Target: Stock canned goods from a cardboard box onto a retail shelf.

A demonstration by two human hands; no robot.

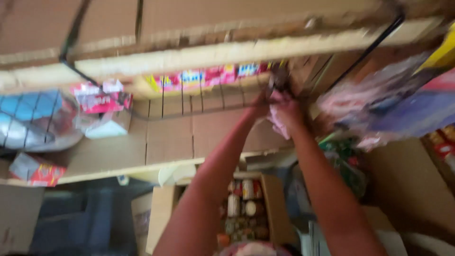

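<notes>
Both my arms reach up toward a wooden shelf. My left hand and my right hand are close together at the shelf's right part, closed on a crumpled pale pink plastic bag. A dark thing sits just above the fingers; blur hides what it is. Behind the hands stands a row of pink and yellow packets on the shelf.
Red-and-white packages and a blue wrapped bundle lie at left. An open cardboard box of cans stands below. Bagged goods hang at right. A wooden beam runs overhead. Cardboard lines the shelf back.
</notes>
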